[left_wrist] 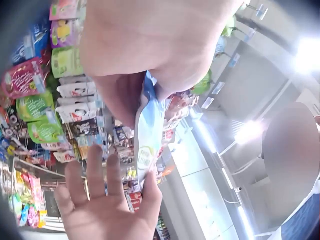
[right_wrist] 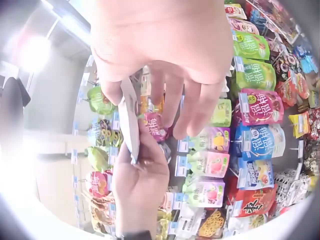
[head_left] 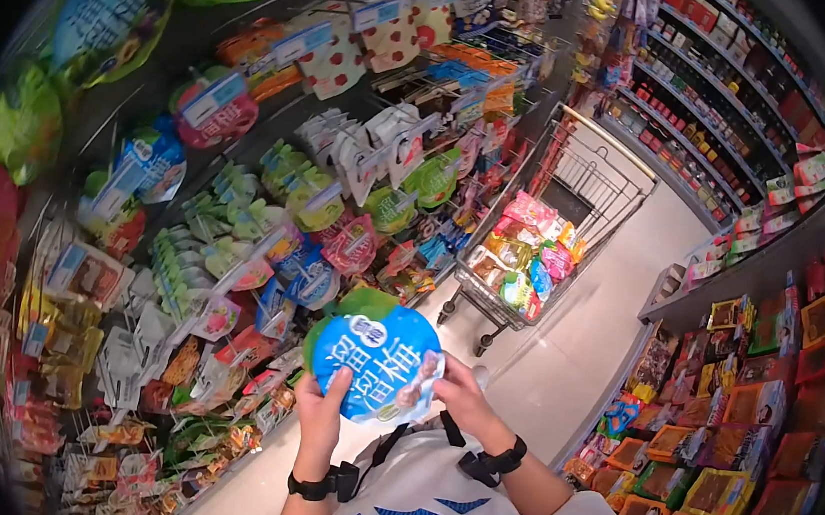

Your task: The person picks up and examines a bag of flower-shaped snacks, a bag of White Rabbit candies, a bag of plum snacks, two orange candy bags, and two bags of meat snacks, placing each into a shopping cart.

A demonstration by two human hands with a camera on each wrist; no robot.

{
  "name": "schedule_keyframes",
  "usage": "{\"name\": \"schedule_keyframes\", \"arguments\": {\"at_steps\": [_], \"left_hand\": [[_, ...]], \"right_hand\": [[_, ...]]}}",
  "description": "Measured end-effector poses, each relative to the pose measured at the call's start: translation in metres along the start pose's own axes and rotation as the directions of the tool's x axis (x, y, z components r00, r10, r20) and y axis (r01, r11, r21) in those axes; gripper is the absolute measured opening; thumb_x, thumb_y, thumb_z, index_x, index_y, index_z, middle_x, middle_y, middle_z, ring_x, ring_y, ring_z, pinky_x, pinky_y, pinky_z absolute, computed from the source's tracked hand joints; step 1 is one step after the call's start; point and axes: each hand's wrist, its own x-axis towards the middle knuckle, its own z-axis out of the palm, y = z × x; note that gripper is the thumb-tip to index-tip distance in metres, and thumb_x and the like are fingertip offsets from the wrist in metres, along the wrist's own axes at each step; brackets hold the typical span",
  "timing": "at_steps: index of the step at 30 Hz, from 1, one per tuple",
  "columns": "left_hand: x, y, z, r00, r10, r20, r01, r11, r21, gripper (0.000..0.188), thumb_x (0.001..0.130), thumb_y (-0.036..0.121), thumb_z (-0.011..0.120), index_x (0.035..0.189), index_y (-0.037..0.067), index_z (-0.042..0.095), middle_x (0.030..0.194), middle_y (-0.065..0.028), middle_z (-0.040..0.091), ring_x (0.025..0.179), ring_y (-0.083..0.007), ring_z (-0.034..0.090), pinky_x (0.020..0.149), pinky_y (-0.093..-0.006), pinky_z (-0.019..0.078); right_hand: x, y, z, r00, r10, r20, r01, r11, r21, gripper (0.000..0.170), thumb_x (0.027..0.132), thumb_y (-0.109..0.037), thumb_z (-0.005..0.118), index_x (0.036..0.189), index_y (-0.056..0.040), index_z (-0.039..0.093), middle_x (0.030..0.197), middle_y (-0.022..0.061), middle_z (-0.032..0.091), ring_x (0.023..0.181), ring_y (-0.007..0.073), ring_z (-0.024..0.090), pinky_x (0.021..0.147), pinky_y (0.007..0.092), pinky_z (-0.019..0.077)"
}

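A blue bag of dried plums (head_left: 377,354) with large white lettering is held up in front of the person's chest, between both hands. Green shows along its upper and left edges in the head view. The left hand (head_left: 318,417) grips its lower left side, thumb across the printed face and fingers behind. At the opposite side the right hand (head_left: 466,396) holds the edge in the crook of its thumb. In the left wrist view, the right hand's fingers (left_wrist: 95,175) are spread and fairly straight beside the bag. Both wrist views see the bag edge-on.
A hanging rack of snack bags (head_left: 317,207) fills the left side. Ahead stands a wire shopping cart (head_left: 593,166) with several colourful packages inside. Packed snack trays (head_left: 698,509) line the right, and bottle shelves (head_left: 722,89) stand at the back. Pale tiled floor (head_left: 540,382) runs between.
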Motion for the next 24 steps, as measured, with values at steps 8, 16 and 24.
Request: {"name": "schedule_keyframes", "arguments": {"at_steps": [8,16,24], "left_hand": [[-0.015,0.022,-0.042,0.968,-0.129,0.214,0.118,0.991,0.065,0.036,0.094,0.014,0.074,0.125,-0.001,0.063,0.109,-0.0062,0.072,0.093,-0.0096,0.067,0.083,-0.0261,0.055],[-0.035,0.045,-0.052,0.969,-0.077,0.235,0.058,0.995,0.085,0.03,0.094,0.015,0.075,0.118,-0.001,0.067,0.112,-0.0047,0.073,0.099,-0.0089,0.066,0.089,-0.0276,0.0529],[-0.033,0.032,-0.067,0.971,-0.053,0.233,0.03,0.994,0.102,0.037,0.092,0.016,0.078,0.122,0.0,0.067,0.119,-0.0076,0.07,0.102,-0.011,0.065,0.09,-0.0288,0.0523]], "right_hand": [[-0.004,-0.012,0.063,0.994,0.066,-0.086,-0.077,0.988,-0.131,0.03,0.092,-0.011,0.073,0.119,-0.0029,0.062,0.105,0.0025,0.071,0.089,0.0088,0.067,0.077,0.0254,0.0543],[0.007,-0.009,0.122,0.983,-0.068,-0.172,0.069,0.998,0.001,0.028,0.094,-0.006,0.069,0.121,-0.0014,0.063,0.113,0.0065,0.071,0.097,0.0127,0.068,0.086,0.0283,0.0545],[0.017,0.005,0.127,0.977,-0.158,-0.144,0.148,0.986,-0.081,0.03,0.093,-0.005,0.071,0.121,-0.0015,0.062,0.115,0.0077,0.07,0.098,0.0147,0.068,0.087,0.0314,0.0552]]}}
